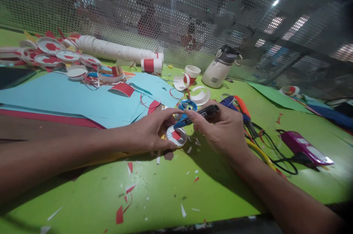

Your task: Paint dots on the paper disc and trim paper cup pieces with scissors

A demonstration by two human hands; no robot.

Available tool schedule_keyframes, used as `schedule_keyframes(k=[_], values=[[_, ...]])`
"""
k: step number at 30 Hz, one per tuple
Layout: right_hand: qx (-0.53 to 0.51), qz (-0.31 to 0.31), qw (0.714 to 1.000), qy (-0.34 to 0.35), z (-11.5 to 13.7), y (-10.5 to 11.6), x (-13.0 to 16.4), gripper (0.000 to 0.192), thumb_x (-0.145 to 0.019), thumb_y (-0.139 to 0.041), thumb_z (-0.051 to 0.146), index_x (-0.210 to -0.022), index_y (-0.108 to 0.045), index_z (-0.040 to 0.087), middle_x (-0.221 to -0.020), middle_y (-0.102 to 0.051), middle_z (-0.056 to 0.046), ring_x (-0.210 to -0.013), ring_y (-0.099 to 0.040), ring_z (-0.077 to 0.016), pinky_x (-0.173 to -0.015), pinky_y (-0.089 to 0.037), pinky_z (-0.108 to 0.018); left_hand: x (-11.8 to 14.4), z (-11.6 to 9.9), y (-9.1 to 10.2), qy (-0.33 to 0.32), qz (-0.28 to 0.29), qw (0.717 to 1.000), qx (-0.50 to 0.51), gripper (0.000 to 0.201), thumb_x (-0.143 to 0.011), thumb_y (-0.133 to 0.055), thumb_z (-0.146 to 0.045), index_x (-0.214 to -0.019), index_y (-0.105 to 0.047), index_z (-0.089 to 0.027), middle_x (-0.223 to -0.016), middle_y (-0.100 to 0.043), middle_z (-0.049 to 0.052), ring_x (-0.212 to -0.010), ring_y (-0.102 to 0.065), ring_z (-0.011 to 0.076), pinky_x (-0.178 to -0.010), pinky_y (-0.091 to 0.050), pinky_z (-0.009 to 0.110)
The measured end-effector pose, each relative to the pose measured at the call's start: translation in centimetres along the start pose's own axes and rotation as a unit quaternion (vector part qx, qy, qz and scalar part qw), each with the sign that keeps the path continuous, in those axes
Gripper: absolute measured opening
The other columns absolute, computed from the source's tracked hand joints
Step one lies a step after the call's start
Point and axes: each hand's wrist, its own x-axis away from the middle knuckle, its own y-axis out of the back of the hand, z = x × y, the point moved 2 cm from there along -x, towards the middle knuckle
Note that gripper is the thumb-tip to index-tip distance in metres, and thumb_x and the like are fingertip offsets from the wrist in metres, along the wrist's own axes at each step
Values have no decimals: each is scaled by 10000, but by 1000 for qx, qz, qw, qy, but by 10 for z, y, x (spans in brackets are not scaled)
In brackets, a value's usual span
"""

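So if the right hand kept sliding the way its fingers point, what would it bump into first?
Most likely the left hand: the right hand, holding a black marker, points left over the small white disc, and the fingertips nearly touch already.

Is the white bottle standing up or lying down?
Lying down: the white bottle rests tilted on its side on the green table.

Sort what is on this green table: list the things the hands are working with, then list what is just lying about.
In hand:
left hand steadying the round white disc with a red patch
right hand holding the black marker over it

Lying about:
blue scissors
white bottle
stack of white cups
finished discs
blue paper sheets
purple tool with cable
paper scraps
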Motion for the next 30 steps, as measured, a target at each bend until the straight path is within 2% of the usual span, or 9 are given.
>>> schedule_keyframes(k=[4,15,24,30], values=[[-7,-6,1000,7,-1,-1,1,301,-783,-718,317,-584,-543,176,-520,-513,47,-486,-392,-85,-462,-310,-237,0,-1,0,3,12,1000,13,594,-807,-667,-135,-1320,-375,-202,-737,-622,-20,-452,-592,89,-365,-442,144],[4,3,1000,9,0,0,-2,308,-789,-715,295,-567,-541,171,-507,-515,46,-480,-395,-81,-461,-320,-229,0,4,0,-25,-10,1000,5,577,-796,-685,-148,-1302,-415,-209,-849,-622,12,-514,-630,95,-387,-437,135],[33,40,999,14,2,0,-2,248,-821,-670,320,-659,-552,174,-515,-520,49,-468,-411,-85,-456,-342,-226,0,1,0,-8,16,1000,-2,587,-821,-671,-182,-1328,-376,-196,-748,-633,-3,-505,-632,119,-382,-456,155],[33,21,999,32,3,-1,0,291,-808,-677,291,-607,-493,191,-508,-395,78,-481,-334,-75,-449,-300,-216,0,2,0,-13,7,1000,-11,557,-821,-666,-173,-1301,-385,-191,-775,-656,19,-528,-653,135,-390,-466,165]])
